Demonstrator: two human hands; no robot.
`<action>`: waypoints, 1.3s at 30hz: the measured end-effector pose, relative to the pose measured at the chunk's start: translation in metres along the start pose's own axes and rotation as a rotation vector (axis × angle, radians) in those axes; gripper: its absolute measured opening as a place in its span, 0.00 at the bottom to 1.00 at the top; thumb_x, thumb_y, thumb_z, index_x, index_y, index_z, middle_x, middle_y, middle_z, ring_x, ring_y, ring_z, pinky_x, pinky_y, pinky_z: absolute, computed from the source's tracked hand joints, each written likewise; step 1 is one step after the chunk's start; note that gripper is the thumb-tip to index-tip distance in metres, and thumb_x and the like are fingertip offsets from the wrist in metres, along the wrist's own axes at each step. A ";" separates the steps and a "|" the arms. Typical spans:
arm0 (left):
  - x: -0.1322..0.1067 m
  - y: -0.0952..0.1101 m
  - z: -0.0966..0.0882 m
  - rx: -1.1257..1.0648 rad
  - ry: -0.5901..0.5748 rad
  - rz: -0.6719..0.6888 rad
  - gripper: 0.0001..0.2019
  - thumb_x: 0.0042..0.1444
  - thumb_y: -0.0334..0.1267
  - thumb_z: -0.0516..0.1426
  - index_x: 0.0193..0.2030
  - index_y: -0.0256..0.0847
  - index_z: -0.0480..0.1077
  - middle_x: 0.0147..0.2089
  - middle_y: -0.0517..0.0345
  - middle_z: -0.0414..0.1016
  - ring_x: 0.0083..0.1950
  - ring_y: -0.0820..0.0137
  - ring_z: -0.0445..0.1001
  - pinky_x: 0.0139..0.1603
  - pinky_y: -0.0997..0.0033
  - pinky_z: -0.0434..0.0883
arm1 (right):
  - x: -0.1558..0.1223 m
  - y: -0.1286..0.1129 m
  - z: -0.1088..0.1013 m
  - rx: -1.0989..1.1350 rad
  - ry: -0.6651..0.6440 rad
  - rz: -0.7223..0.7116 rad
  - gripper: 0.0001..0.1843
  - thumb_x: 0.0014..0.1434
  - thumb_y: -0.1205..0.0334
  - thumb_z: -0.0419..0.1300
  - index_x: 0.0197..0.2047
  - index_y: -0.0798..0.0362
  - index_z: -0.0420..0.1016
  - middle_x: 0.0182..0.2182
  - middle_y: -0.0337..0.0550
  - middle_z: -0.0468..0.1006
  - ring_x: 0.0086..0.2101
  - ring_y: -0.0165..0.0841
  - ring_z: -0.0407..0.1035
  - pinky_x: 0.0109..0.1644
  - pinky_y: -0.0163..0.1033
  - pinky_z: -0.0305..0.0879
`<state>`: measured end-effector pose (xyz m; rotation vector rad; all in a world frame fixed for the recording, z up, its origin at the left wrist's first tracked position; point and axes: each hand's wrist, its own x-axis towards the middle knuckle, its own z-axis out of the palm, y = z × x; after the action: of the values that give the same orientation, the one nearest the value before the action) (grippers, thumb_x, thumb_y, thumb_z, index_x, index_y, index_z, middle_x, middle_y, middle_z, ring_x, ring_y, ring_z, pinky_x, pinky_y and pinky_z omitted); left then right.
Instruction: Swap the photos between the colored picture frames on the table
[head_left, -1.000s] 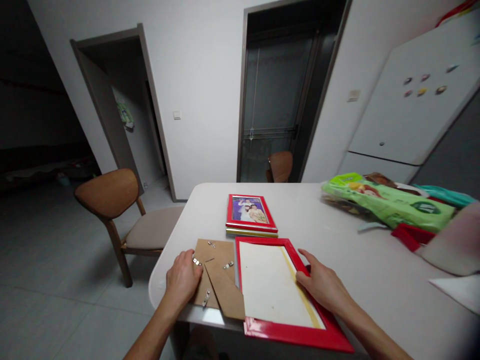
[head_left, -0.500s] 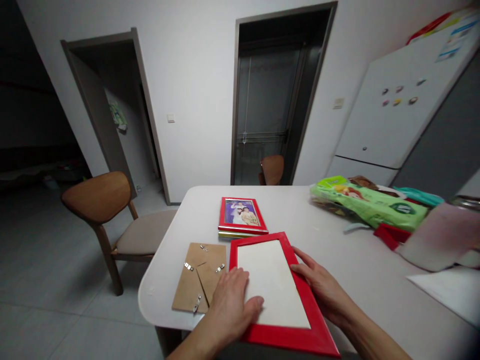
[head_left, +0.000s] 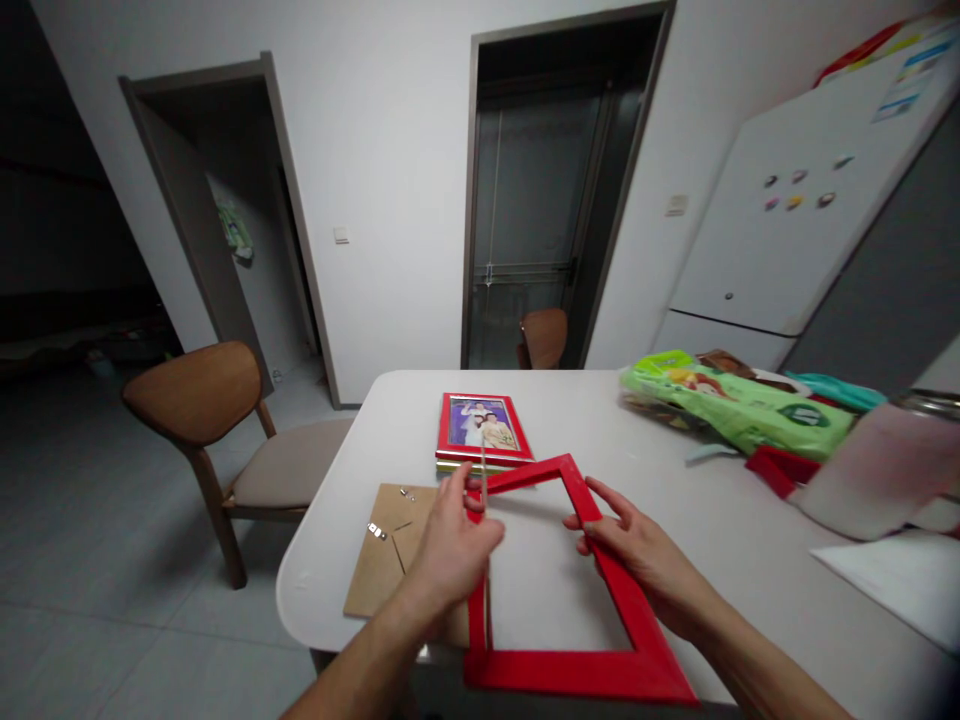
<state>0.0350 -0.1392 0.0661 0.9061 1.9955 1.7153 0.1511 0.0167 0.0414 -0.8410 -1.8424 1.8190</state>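
A red picture frame (head_left: 649,610) is tilted over the near edge of the table, and the table top shows through its opening. My right hand (head_left: 637,555) grips the frame's right side, thumb on top and fingers underneath. At the frame's left side, my left hand (head_left: 457,545) is closed on a thin sheet (head_left: 484,478), seen almost edge-on and standing up from the frame. The brown backing board (head_left: 373,575) with metal clips lies to the left, partly hidden by my left hand and forearm. Beyond the frame lies a stack topped by a red-framed photo (head_left: 480,425).
On the right of the white table (head_left: 592,410) are a green package (head_left: 742,405), a pinkish translucent container (head_left: 877,470) and white paper (head_left: 892,590). A wooden chair (head_left: 195,395) stands at the left, with a fridge (head_left: 802,230) at the back right.
The white sheet that lay flat in the frame has been tipped up on edge at the left by my left hand. My right hand has wrapped its fingers further around the frame.
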 end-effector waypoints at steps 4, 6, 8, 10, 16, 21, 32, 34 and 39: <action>-0.001 -0.032 -0.039 -0.272 0.029 -0.163 0.29 0.36 0.30 0.52 0.51 0.36 0.54 0.40 0.53 0.68 0.37 0.67 0.70 0.36 0.71 0.67 | 0.016 0.027 -0.020 -0.292 0.047 -0.012 0.35 0.45 0.56 0.53 0.56 0.60 0.52 0.20 0.37 0.72 0.20 0.29 0.65 0.23 0.32 0.59; -0.002 -0.053 -0.047 -0.242 0.030 -0.232 0.29 0.36 0.30 0.51 0.51 0.35 0.54 0.35 0.56 0.70 0.32 0.69 0.71 0.32 0.73 0.67 | 0.023 0.040 -0.026 -0.470 0.087 -0.039 0.31 0.46 0.55 0.51 0.53 0.61 0.57 0.21 0.38 0.73 0.22 0.31 0.67 0.25 0.34 0.60; -0.002 -0.073 -0.048 -0.136 0.068 -0.259 0.30 0.37 0.29 0.50 0.52 0.33 0.53 0.29 0.60 0.69 0.28 0.72 0.70 0.29 0.76 0.66 | 0.028 0.048 -0.029 -0.669 0.138 -0.078 0.28 0.47 0.55 0.49 0.50 0.60 0.61 0.23 0.40 0.74 0.23 0.33 0.68 0.28 0.35 0.61; 0.000 -0.087 -0.046 -0.042 0.111 -0.245 0.31 0.37 0.27 0.50 0.54 0.32 0.52 0.27 0.62 0.68 0.27 0.74 0.69 0.28 0.78 0.64 | 0.030 0.052 -0.030 -0.828 0.172 -0.113 0.25 0.48 0.55 0.48 0.48 0.58 0.65 0.25 0.42 0.75 0.26 0.35 0.69 0.31 0.36 0.61; 0.000 -0.097 -0.042 0.183 0.119 -0.129 0.26 0.41 0.29 0.52 0.52 0.37 0.59 0.28 0.63 0.67 0.30 0.72 0.66 0.33 0.76 0.61 | 0.030 0.056 -0.031 -1.013 0.197 -0.190 0.23 0.50 0.56 0.46 0.46 0.57 0.67 0.34 0.46 0.76 0.35 0.38 0.69 0.38 0.38 0.62; -0.007 -0.091 -0.043 0.499 0.075 -0.019 0.23 0.47 0.31 0.49 0.53 0.34 0.57 0.33 0.57 0.69 0.35 0.69 0.67 0.37 0.73 0.61 | 0.032 0.061 -0.033 -1.117 0.201 -0.257 0.24 0.50 0.57 0.46 0.46 0.61 0.67 0.39 0.52 0.73 0.38 0.39 0.68 0.44 0.40 0.60; -0.028 -0.068 -0.026 0.580 0.010 0.190 0.23 0.45 0.31 0.49 0.51 0.35 0.59 0.51 0.47 0.63 0.53 0.63 0.59 0.55 0.64 0.55 | 0.013 0.043 0.035 -0.270 -0.108 -0.016 0.32 0.49 0.57 0.50 0.55 0.63 0.53 0.23 0.40 0.73 0.20 0.28 0.65 0.21 0.33 0.60; -0.038 -0.064 -0.016 0.560 -0.114 0.238 0.27 0.44 0.33 0.52 0.54 0.37 0.56 0.56 0.49 0.58 0.57 0.62 0.54 0.57 0.62 0.53 | 0.013 0.043 0.047 -0.052 -0.233 0.082 0.30 0.47 0.59 0.53 0.53 0.63 0.56 0.21 0.39 0.73 0.19 0.27 0.65 0.21 0.31 0.59; -0.051 -0.065 0.006 0.674 -0.256 0.348 0.34 0.39 0.31 0.54 0.57 0.32 0.51 0.61 0.45 0.46 0.61 0.56 0.45 0.58 0.51 0.49 | 0.009 0.024 0.063 0.267 -0.300 0.096 0.18 0.45 0.63 0.57 0.41 0.59 0.68 0.25 0.41 0.75 0.21 0.27 0.66 0.27 0.32 0.62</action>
<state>0.0605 -0.1729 -0.0048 1.6769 2.3595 0.9698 0.1057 -0.0248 0.0129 -0.5930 -1.6950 2.2938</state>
